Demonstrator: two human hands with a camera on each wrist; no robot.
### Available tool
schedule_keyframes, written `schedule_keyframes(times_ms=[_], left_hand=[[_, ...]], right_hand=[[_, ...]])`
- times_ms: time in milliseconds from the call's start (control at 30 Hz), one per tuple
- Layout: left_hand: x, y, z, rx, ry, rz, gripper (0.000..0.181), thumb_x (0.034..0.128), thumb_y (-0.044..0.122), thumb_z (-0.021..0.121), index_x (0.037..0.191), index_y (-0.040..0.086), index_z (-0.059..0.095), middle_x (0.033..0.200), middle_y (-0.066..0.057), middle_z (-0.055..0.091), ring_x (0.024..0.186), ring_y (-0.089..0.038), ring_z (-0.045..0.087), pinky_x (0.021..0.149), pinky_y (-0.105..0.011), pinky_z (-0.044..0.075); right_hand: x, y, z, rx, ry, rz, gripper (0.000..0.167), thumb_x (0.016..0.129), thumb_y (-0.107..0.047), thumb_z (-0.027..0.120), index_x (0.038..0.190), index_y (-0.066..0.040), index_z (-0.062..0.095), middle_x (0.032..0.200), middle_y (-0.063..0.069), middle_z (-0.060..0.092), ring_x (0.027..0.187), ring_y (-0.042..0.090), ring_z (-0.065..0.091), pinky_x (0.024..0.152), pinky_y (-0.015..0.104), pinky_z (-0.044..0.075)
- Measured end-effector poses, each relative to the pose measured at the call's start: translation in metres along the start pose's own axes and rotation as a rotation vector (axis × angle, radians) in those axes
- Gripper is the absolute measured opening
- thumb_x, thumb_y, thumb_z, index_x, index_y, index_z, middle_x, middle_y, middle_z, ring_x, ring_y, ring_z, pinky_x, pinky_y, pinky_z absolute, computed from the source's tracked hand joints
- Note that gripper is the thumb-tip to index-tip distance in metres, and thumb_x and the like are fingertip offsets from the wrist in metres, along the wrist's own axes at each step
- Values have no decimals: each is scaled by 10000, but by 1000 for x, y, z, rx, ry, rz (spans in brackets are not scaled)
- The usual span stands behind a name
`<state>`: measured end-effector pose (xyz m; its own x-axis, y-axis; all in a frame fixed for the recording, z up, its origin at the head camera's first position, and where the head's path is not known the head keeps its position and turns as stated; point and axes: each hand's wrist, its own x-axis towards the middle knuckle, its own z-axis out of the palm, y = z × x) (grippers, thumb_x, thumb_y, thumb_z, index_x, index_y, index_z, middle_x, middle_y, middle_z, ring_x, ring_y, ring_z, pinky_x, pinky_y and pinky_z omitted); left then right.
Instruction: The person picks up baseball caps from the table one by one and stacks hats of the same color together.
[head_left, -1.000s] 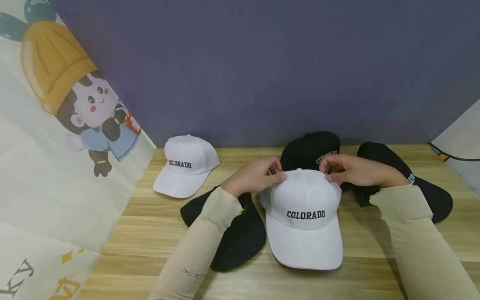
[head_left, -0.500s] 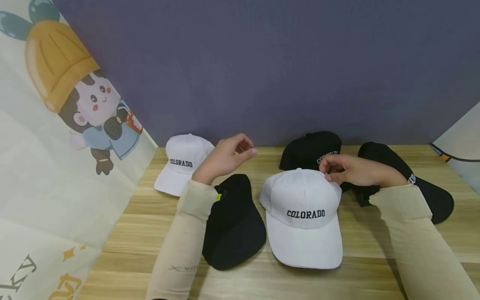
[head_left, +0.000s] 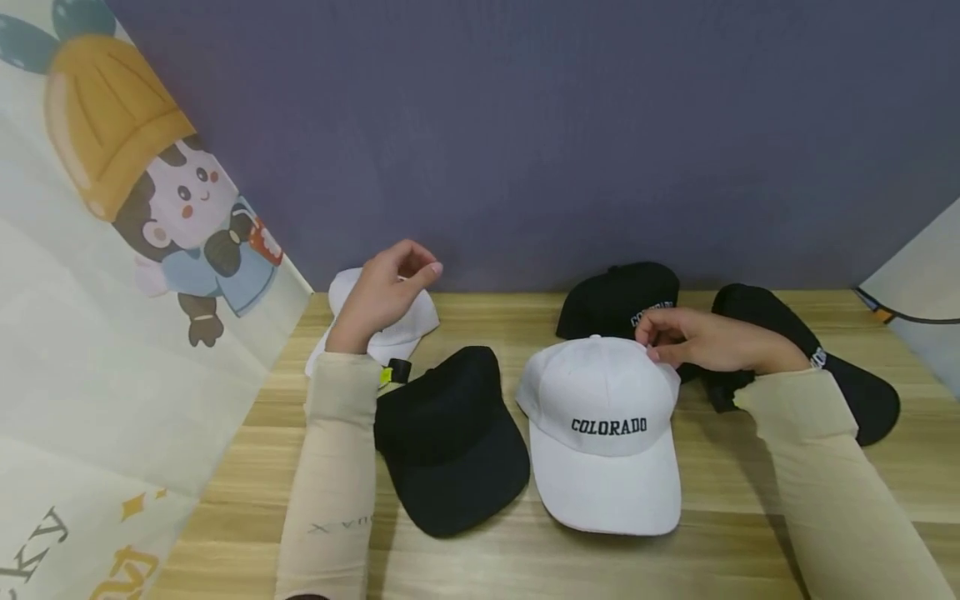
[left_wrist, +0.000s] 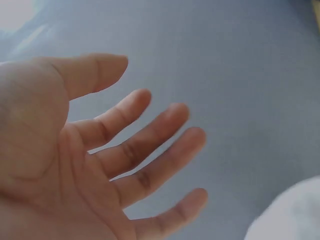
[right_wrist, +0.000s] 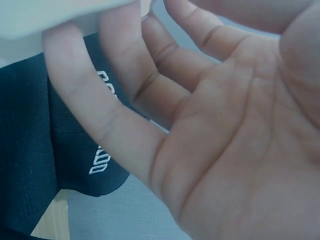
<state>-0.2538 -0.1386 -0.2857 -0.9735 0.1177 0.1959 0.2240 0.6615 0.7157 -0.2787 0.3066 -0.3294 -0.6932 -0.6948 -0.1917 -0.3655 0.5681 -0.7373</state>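
Left hand point(head_left: 378, 298) shifts toward ten o'clock, loose, gripping nothing | right hand point(head_left: 705, 342) pinches front white COLORADO baseball cap point(head_left: 603, 442) at its one o'clock, seemingly steadying it

Wht curved-brim cloth cap point(head_left: 412, 322) pt. hidden bhd L hand point(head_left: 379, 292).
Blk round-crowned cloth cap point(head_left: 611, 304) beyond R hand point(head_left: 708, 340): wht lettering point(right_wrist: 100, 163) pt. covered.

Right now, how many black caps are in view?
3: the front black cap, left of the white cap the right hand holds; the rear black cap, partly hidden behind that white cap; and the rightmost black cap, partly covered by the right arm.
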Motion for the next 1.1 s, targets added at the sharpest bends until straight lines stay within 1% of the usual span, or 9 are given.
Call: schedule_keyframes(times_ms=[100,233,333,467,667,733,867,967,1100], left_hand=[[1,-13,-6,11,40,-19,275,1032,391,606,1172,157,642,1167,-56,674,1108,-248,614,980,-483,472],[1,-34,-19,30,115,-58,267,1033,360,611,1159,126,636,1182,-103,667,1130,-277,604,987,-505,465],[3,-50,-28,40,169,-84,273,1036,337,605,1165,97,623,1218,-134,643,1180,-303,583,1014,-527,450],[6,-72,-37,50,208,-132,321,1034,321,598,1215,55,597,1308,-166,581,1271,-345,530,1072,-543,416],[10,-98,-42,22,215,-234,477,1024,336,605,1363,10,521,1476,-217,463,1404,-405,428,1174,-553,338],[13,-106,-43,-8,209,-269,524,1030,359,595,1410,15,487,1509,-223,446,1428,-404,411,1187,-551,329],[16,-122,-44,-82,192,-328,610,1050,434,540,1497,35,422,1538,-228,442,1432,-392,419,1185,-542,343],[18,-132,-44,-137,180,-376,647,1063,461,495,1546,49,371,1571,-224,412,1451,-386,404,1188,-539,345],[22,-150,-45,-189,155,-407,683,1073,488,445,1578,45,320,1615,-224,347,1497,-385,334,1224,-532,294]], right_hand=[[-1,-1,-1,-6,6,3,95,1008,-117,641,1081,-80,595,1030,96,597,879,152,601,748,299,541],[0,-2,-1,-12,12,4,98,1010,-132,642,1080,-82,595,1025,96,593,880,159,591,741,302,538],[0,-2,-1,-15,16,5,101,1008,-132,645,1080,-83,595,1029,96,592,884,164,587,741,304,537],[0,-1,-1,-7,12,6,104,1006,-126,646,1083,-78,594,1034,98,594,884,159,590,745,299,535],[-1,-1,0,-13,7,3,109,1008,-135,645,1088,-84,590,1018,91,589,871,151,579,736,300,521],[-2,-1,0,-13,9,3,109,1009,-142,646,1086,-88,590,1020,91,589,878,157,576,740,302,521],[-2,-1,1,-5,9,10,115,1006,-143,650,1090,-89,591,1035,93,597,887,169,587,750,311,530],[-2,0,1,0,7,16,115,1005,-136,650,1090,-84,593,1034,95,599,889,170,591,751,309,534],[-2,0,0,-5,0,18,107,1011,-144,643,1084,-84,591,1034,97,595,889,182,597,751,308,541]])
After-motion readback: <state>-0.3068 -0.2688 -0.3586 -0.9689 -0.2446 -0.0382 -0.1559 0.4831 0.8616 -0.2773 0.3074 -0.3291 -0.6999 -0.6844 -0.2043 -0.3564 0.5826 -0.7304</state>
